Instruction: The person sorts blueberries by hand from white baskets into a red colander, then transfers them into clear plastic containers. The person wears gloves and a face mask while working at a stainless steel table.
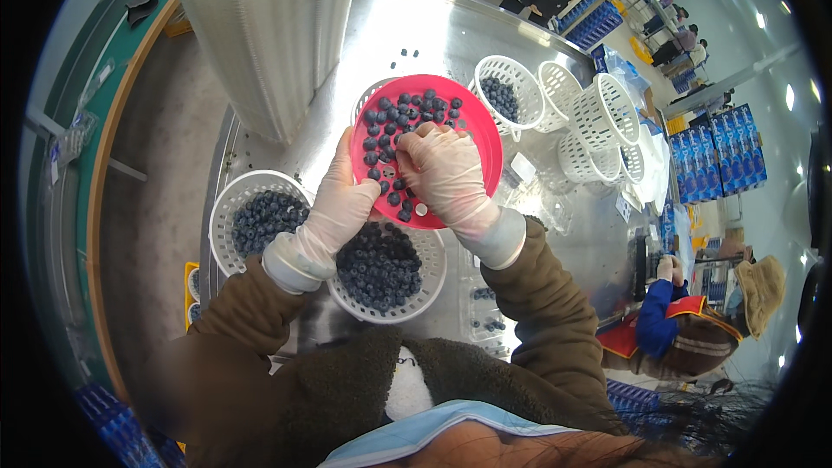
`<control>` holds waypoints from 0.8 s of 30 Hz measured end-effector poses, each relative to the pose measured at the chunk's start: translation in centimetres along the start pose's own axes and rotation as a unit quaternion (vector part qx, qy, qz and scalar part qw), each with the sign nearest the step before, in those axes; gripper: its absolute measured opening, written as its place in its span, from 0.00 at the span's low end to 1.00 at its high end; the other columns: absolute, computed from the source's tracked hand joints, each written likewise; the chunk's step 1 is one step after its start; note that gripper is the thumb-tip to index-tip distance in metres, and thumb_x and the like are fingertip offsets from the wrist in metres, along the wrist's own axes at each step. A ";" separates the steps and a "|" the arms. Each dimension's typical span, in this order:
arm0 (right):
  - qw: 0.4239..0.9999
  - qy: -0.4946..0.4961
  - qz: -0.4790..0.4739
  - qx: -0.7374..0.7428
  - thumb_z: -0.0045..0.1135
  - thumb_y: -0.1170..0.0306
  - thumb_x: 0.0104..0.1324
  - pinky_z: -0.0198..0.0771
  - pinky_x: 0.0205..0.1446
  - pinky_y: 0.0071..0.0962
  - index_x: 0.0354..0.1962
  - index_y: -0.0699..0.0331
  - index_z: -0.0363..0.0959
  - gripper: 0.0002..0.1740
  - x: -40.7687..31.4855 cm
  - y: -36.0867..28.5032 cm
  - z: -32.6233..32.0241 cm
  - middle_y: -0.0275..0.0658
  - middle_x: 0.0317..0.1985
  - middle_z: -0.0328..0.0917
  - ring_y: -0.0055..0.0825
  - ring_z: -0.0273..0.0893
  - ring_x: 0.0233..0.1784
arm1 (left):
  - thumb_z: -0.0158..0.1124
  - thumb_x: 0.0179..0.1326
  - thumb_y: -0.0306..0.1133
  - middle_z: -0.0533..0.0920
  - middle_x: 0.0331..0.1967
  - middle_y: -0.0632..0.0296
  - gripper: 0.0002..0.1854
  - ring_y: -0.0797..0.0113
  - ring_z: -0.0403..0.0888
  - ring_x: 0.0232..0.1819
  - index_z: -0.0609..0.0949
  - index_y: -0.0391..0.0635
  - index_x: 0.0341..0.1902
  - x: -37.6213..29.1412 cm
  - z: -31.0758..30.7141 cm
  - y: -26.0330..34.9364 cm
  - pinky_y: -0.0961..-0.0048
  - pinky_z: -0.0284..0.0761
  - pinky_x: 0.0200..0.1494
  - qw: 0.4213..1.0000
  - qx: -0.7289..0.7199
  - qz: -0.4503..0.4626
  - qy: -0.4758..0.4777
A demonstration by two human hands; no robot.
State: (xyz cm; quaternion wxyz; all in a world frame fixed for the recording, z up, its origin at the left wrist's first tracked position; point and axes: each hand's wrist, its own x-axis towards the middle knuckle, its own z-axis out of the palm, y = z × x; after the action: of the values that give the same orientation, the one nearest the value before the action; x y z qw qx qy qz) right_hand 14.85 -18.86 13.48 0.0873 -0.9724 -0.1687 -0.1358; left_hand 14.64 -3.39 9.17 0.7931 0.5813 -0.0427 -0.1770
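Note:
My gloved left hand (344, 185) grips the left rim of a round red plate with holes in its base (481, 149). Blueberries (390, 118) are spread over the plate's left half. My gloved right hand (445, 172) reaches over the plate with its fingers curled down among the berries; whether it pinches one is hidden. Below the plate stands a white perforated basket (432, 273) heaped with blueberries. To its left is a second white basket (221, 227), also holding blueberries, partly behind my left sleeve.
Tall stacks of clear plastic containers (253, 32) rise at the upper left of the steel table (403, 19). White baskets (510, 65) cluster at the right, one with blueberries. Clear trays (484, 312) with berries lie under my right arm. A person (689, 331) works at the right.

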 end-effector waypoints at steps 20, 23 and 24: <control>0.877 0.003 0.188 0.442 0.58 0.75 0.59 0.66 0.33 0.17 0.33 0.67 0.74 0.04 -1.2 5.4 -1.7 0.29 0.27 0.73 0.13 0.67 0.28 | 0.43 0.52 0.13 0.72 0.53 0.56 0.34 0.69 0.75 0.49 0.57 0.46 0.66 2.6 0.0 1.6 0.75 0.79 0.45 0.997 -0.016 -0.076 0.009; 0.866 0.017 0.206 0.455 0.59 0.75 0.58 0.66 0.32 0.17 0.32 0.66 0.74 0.05 -1.8 5.2 -2.3 0.31 0.27 0.73 0.14 0.68 0.28 | 0.43 0.53 0.13 0.72 0.53 0.56 0.34 0.69 0.76 0.48 0.57 0.48 0.66 2.4 -0.1 2.4 0.75 0.81 0.40 0.993 -0.026 -0.109 0.021; 0.853 0.022 0.215 0.475 0.59 0.74 0.58 0.66 0.33 0.18 0.31 0.66 0.75 0.04 -1.9 5.3 -2.3 0.32 0.26 0.73 0.15 0.68 0.28 | 0.43 0.53 0.13 0.72 0.53 0.56 0.34 0.69 0.77 0.48 0.57 0.48 0.66 2.4 0.0 2.4 0.75 0.82 0.39 0.994 -0.032 -0.106 0.024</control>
State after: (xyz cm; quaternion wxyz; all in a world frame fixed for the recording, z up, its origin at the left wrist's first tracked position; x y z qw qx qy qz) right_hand 14.45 -24.87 14.43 0.5690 -0.8214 0.0028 -0.0387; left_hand 17.44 -3.50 11.10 0.7890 0.5606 0.0437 -0.2476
